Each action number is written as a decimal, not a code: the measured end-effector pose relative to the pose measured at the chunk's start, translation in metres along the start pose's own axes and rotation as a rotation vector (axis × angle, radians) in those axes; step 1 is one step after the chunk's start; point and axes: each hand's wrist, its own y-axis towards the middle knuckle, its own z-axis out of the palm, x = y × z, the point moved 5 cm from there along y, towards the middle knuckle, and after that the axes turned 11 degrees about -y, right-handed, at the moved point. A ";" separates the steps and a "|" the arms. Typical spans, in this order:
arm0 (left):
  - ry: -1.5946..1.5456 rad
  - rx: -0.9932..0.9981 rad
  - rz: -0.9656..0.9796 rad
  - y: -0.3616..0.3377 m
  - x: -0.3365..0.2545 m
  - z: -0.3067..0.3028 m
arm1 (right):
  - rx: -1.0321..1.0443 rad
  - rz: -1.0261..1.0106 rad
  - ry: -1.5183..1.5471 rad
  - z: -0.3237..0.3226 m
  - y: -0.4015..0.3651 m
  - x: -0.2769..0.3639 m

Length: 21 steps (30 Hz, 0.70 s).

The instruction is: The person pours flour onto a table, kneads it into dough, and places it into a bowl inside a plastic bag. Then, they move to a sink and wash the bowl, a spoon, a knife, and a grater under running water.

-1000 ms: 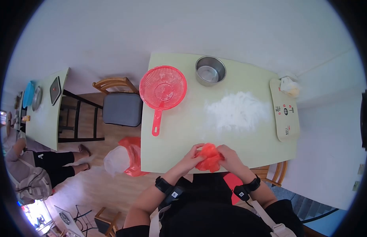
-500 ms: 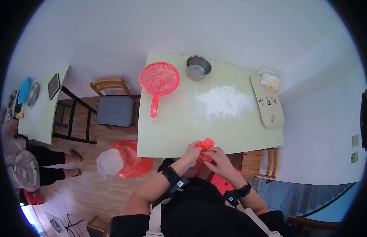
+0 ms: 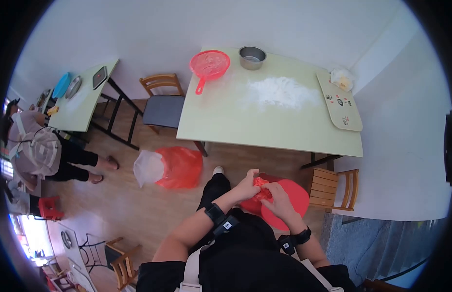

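Note:
A crumpled red plastic bag (image 3: 263, 189) is gripped between both hands, above a red stool (image 3: 290, 202). My left hand (image 3: 246, 187) has its fingers closed on the bag's left side, and my right hand (image 3: 280, 200) pinches it from the right. Beyond the hands stands a pale green table (image 3: 226, 121). White powder (image 3: 283, 92) is spread over its middle. A red strainer (image 3: 210, 65) with a handle and a metal pot (image 3: 252, 58) sit at its far side.
A patterned tray (image 3: 340, 104) and a bag (image 3: 341, 79) lie at the table's right end. Red and white bags (image 3: 179, 167) rest on the floor. Chairs (image 3: 163, 109) stand beside the table. Another person (image 3: 41, 146) is at a second table (image 3: 82, 104) on the left.
The view has shifted back, so the table sits higher and farther off. Both hands, still holding the red bag, are now over the stool instead of at the table's front edge.

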 end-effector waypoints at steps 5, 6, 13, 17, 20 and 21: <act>-0.295 0.142 -0.172 -0.052 -0.025 0.004 | -0.049 -0.035 0.070 -0.014 -0.008 0.017; -0.427 0.146 -0.243 -0.061 -0.028 0.006 | -0.043 -0.054 0.070 -0.015 -0.010 0.019; -0.777 0.110 -0.209 -0.053 0.005 0.029 | -0.065 -0.060 0.049 0.009 -0.026 0.034; -0.611 -0.120 0.017 -0.059 0.007 -0.004 | -0.061 -0.275 -0.050 0.018 -0.029 0.061; -0.600 -0.198 0.092 -0.077 0.008 -0.035 | -0.050 -0.191 0.000 0.019 -0.033 0.071; -0.603 -0.205 0.094 -0.083 0.010 -0.047 | -0.045 -0.198 0.001 0.023 -0.034 0.067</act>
